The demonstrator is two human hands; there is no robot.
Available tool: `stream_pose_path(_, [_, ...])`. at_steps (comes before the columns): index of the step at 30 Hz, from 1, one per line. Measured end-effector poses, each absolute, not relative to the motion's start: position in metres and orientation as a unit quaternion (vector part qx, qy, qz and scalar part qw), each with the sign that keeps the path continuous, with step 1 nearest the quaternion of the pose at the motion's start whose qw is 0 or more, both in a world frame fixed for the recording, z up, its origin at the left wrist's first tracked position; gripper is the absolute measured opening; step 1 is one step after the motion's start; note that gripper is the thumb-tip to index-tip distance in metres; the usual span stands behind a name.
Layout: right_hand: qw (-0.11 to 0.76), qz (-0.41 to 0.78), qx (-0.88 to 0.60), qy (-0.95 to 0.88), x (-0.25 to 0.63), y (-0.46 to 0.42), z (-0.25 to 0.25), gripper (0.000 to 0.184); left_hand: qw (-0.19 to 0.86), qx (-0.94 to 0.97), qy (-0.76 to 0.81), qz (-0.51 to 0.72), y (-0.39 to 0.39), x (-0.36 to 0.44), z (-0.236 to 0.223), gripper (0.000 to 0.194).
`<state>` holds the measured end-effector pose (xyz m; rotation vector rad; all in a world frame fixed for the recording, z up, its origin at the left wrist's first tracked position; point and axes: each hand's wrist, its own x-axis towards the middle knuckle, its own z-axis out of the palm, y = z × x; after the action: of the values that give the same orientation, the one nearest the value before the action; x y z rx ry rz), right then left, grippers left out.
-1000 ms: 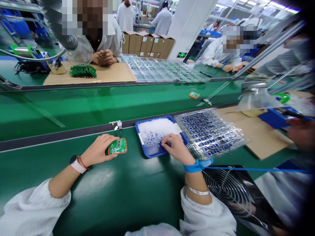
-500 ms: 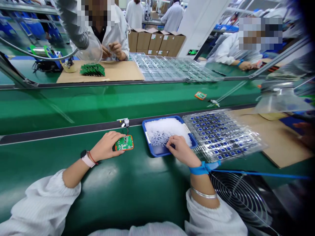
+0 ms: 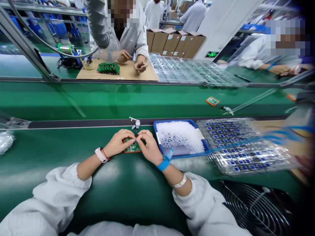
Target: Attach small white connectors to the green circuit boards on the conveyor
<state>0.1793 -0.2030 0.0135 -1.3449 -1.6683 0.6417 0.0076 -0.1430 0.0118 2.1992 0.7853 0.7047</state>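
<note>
A green circuit board with an orange-red edge (image 3: 133,148) lies low over the green work surface, partly covered by my fingers. My left hand (image 3: 119,143) grips it at its upper left, thumb across its face. From the right, my right hand (image 3: 150,148) brings thumb and forefinger together in a pinch at the board's top edge; whatever is between those fingertips is too small to make out. Dark wires run up from there to a small white connector (image 3: 137,124). Right of my right hand stands a blue tray (image 3: 157,139) of small white pieces.
Clear plastic trays with rows of blue-topped parts (image 3: 236,144) lie to the right. A black fan with a wire guard (image 3: 256,206) sits at the lower right. Across the green belt (image 3: 147,101), which carries another board (image 3: 212,101), a co-worker sits by stacked boards (image 3: 108,68).
My right hand has left the tray of white pieces and moved left to the circuit board, where its fingertips meet my left hand's. The whole view has shifted slightly.
</note>
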Motion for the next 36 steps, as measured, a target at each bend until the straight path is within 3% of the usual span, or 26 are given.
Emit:
stream_pose_path(12, [0.393, 0.284, -0.545, -0.684, 0.183, -0.193, -0.014, 0.013, 0.360, 0.826, 0.340, 0.270, -0.139, 0.016, 0.001, 0.011])
stream_pose_path(24, [0.381, 0.296, -0.573, -0.663, 0.180, -0.190, -0.012, 0.015, 0.389, 0.817, 0.387, 0.179, -0.126, 0.021, 0.013, 0.011])
stream_pose_path(30, [0.406, 0.235, -0.563, -0.681, 0.195, -0.209, 0.019, 0.014, 0.353, 0.839, 0.331, 0.249, -0.130, 0.012, 0.006, 0.015])
stream_pose_path(36, [0.366, 0.124, -0.694, -0.607, 0.287, -0.238, 0.026, 0.014, 0.339, 0.829, 0.328, 0.302, -0.132, 0.013, 0.007, 0.017])
